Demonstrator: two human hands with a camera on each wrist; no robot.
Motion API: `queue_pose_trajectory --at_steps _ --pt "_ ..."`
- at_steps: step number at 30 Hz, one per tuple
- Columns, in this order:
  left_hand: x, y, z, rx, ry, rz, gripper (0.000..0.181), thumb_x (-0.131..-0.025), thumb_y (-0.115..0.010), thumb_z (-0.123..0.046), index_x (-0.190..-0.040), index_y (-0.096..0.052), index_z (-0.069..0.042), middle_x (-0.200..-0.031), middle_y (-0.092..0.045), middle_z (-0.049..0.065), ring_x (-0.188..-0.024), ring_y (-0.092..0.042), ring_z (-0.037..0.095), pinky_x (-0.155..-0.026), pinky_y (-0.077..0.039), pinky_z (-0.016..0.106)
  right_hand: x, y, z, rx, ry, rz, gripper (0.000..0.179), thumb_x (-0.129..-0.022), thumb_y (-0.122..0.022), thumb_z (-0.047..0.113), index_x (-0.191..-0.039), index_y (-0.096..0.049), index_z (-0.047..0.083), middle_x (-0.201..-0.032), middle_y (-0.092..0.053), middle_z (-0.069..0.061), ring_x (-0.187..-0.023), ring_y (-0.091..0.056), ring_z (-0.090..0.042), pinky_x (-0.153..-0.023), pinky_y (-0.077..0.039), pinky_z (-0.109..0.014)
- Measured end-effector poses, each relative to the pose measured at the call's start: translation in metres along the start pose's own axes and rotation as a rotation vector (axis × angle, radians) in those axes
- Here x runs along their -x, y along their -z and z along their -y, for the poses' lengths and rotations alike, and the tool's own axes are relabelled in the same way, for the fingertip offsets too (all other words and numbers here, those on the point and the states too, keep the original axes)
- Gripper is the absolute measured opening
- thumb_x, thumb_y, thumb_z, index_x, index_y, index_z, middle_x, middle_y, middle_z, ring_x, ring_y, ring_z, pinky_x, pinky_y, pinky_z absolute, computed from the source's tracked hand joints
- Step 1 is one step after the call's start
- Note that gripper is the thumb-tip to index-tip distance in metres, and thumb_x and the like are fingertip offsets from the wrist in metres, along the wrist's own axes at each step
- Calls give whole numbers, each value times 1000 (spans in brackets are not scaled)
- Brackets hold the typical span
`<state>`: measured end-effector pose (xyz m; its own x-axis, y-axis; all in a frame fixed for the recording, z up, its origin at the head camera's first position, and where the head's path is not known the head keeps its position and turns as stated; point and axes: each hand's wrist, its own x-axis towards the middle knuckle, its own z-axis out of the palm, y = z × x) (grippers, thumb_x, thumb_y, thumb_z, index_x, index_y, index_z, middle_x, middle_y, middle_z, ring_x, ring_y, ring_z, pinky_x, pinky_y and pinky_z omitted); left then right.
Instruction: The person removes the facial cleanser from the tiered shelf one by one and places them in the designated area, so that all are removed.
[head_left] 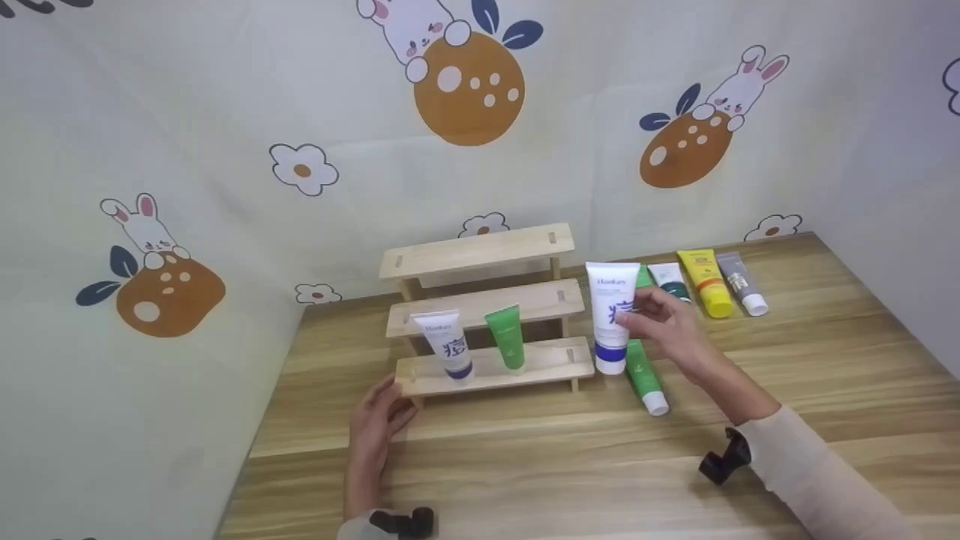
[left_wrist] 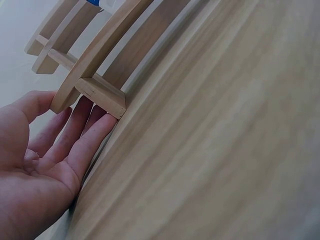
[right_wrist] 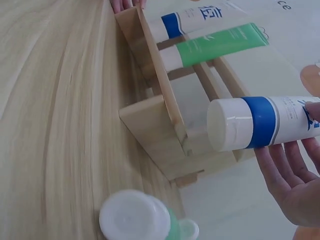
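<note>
White plastic with a blue band near its cap, the held tube (head_left: 611,319) sits between the thumb and fingers of the right hand (head_left: 667,330), thumb on the printed front, fingers behind, pinching it from the side. It hangs cap down, just beside the right end of the three-step wooden rack (head_left: 547,362). The right forearm slants in from the near right in a pale sleeve (head_left: 817,476). At the rack's other end, the left hand (head_left: 373,424) grips the corner of the lowest step, thumb against the board's end and fingers curled beneath, by the leg. On that step a matching white tube (head_left: 442,346) and a green tube (head_left: 508,341) stand on their caps, the green one between its white neighbour and the held tube. Another green tube (head_left: 645,379) lies on the wood-grain table (head_left: 525,465), partly hidden by the held tube. Beyond the right hand lie a white-and-dark-green tube (head_left: 666,276), partly covered by the fingers, a yellow tube (head_left: 706,285) and a grey tube (head_left: 741,283).
</note>
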<state>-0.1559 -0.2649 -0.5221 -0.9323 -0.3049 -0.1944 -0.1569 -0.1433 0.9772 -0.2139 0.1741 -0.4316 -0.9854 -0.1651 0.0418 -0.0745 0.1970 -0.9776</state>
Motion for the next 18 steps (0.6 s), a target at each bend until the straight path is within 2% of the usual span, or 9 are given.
queue_pose_trajectory --at_steps 3,7,14,18 --pt "-1 0 0 -1 1 -5 50 -101 -58 -16 -145 -45 5 -111 -67 10 -93 -70 15 -88 -64 32 3 12 -2 -57 -7 7 44 -96 -68 26 -129 -53 1 -120 -68 -2 -107 -66 -8 -90 -61 -26" --pt "-1 0 0 -1 5 -14 50 -101 -59 -16 -145 -46 4 -111 -67 12 -93 -70 16 -89 -64 32 6 28 -5 -86 -40 0 39 -97 -68 29 -126 -56 6 -110 -69 13 -101 -67 -4 -88 -62 -27" --pt "0 -1 0 14 21 -18 52 -100 -61 -18 -145 -46 3 -110 -68 11 -93 -70 15 -89 -64 32 13 53 -11 -79 -115 -12 26 -98 -66 28 -118 -57 12 -100 -68 17 -89 -70 -8 -83 -62 -25" --pt "1 -1 0 9 30 -17 52 -101 -61 -20 -146 -45 2 -111 -68 11 -94 -70 15 -89 -64 31 16 62 -15 -56 -152 -25 30 -99 -63 28 -120 -55 9 -97 -67 16 -85 -70 -10 -82 -62 -25"
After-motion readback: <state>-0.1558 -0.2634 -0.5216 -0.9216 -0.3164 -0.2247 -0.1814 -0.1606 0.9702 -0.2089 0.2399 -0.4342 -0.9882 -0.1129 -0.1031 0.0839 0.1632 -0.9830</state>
